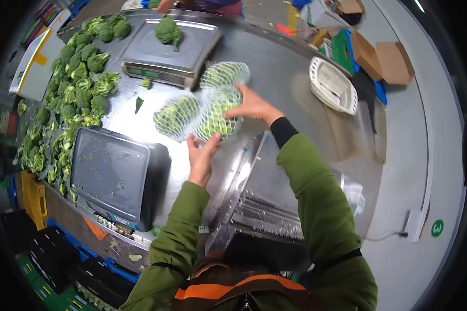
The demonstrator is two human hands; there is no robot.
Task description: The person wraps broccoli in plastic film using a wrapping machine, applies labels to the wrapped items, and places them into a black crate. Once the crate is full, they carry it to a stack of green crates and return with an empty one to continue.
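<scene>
Three heads of broccoli in white foam netting lie close together on the metal table, in front of the scale. My right hand [254, 106] has its thumb and fingers apart on the right side of the middle netted broccoli [218, 116]. At the lower edge of that same head is my left hand [201, 155], its thumb and fingertips touching the net. To the left sits another netted broccoli [176, 116], and the third netted broccoli [225, 74] lies behind, beside the scale.
A scale [166, 46] bears one bare broccoli [167, 32]. Loose broccoli [83, 72] is heaped along the left. A grey bin [111, 173] stands front left, a wrapping machine [270, 181] front right, a white basket [333, 85] back right. Another person's hand [164, 6] shows behind.
</scene>
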